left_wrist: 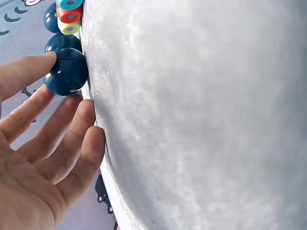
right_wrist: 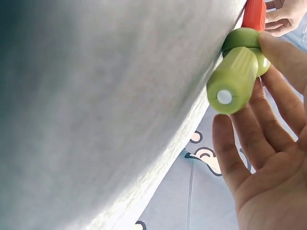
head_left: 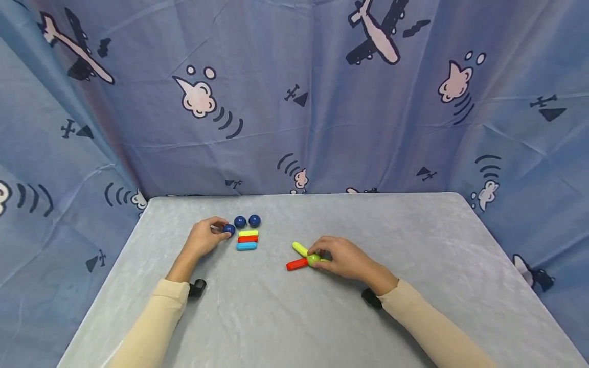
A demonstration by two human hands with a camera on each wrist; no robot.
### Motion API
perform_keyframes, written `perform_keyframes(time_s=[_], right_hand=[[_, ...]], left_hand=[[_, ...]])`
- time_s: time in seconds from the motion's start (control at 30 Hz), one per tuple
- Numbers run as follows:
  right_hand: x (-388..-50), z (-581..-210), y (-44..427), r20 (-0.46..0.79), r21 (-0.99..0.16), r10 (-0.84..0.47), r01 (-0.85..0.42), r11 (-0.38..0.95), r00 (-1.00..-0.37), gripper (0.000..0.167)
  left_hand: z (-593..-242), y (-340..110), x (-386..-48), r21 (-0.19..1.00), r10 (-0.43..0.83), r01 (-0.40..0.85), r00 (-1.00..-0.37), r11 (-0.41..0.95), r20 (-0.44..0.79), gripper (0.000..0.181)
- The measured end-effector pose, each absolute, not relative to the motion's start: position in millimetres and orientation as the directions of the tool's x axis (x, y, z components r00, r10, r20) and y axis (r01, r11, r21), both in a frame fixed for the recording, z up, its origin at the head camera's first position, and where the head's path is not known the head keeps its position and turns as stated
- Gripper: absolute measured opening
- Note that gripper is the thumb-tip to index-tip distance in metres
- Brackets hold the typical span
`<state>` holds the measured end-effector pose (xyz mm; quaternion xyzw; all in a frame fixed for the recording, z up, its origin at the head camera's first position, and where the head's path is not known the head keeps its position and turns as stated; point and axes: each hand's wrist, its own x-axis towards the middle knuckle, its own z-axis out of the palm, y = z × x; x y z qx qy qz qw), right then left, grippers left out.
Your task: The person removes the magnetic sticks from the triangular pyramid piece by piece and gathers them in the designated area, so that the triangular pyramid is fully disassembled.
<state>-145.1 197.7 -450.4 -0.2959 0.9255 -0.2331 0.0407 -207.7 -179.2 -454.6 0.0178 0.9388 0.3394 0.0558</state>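
Note:
At the left of the table, my left hand [head_left: 204, 237] pinches a dark blue ball [left_wrist: 67, 74] between thumb and finger. Two more blue balls [head_left: 240, 222] sit just right of it. Near them a yellow rod [head_left: 248, 233], a red rod [head_left: 248, 239] and a light blue rod [head_left: 246, 246] lie side by side. Farther right, my right hand [head_left: 345, 258] pinches a green ball [head_left: 313, 260]. Against that ball are a yellow-green rod [head_left: 300, 249], a red rod [head_left: 296, 264] and a green rod [right_wrist: 232, 81], the last mostly hidden by fingers in the head view.
A pale grey cloth covers the table [head_left: 257, 322]. Behind it and along both sides hangs a blue curtain [head_left: 257, 92] printed with airplanes and clouds. Dark wrist cameras [head_left: 197, 288] sit under both forearms, close to the tabletop.

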Motion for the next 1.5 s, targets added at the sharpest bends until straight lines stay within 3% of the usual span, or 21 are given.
perform_keyframes(time_s=[0.4,0.6,0.77,0.97,1.1,1.33,1.5], right_hand=[[-147,-450,197,0.075,-0.472,-0.569,-0.532,0.703,-0.819,0.028],[-147,-451,195,0.078,-0.490,-0.570,-0.529,0.693,-0.818,0.029],[-149,-453,193,0.081,-0.485,-0.567,-0.529,0.696,-0.820,0.028],[-149,-452,192,0.092,-0.485,-0.577,-0.543,0.685,-0.811,0.028],[-149,-452,191,0.122,-0.493,-0.576,-0.553,0.672,-0.808,0.027],[-148,-455,191,0.138,-0.503,-0.585,-0.565,0.654,-0.799,0.027],[-148,-455,192,0.127,-0.505,-0.566,-0.544,0.670,-0.814,0.027]], left_hand=[[-449,-175,-199,0.631,0.078,0.066,-0.997,0.773,0.009,0.038],[-437,-146,-180,0.604,0.095,0.199,-0.975,0.772,0.199,0.031],[-435,-102,-163,0.559,0.251,0.394,-0.915,0.730,0.316,0.024],[-440,-59,-145,0.515,0.505,0.556,-0.826,0.653,0.251,0.023],[-448,-47,-140,0.456,0.600,0.626,-0.768,0.633,0.222,0.023],[-468,-43,-136,0.336,0.629,0.687,-0.726,0.644,0.280,0.026],[-475,-41,-136,0.344,0.620,0.695,-0.719,0.631,0.314,0.022]])
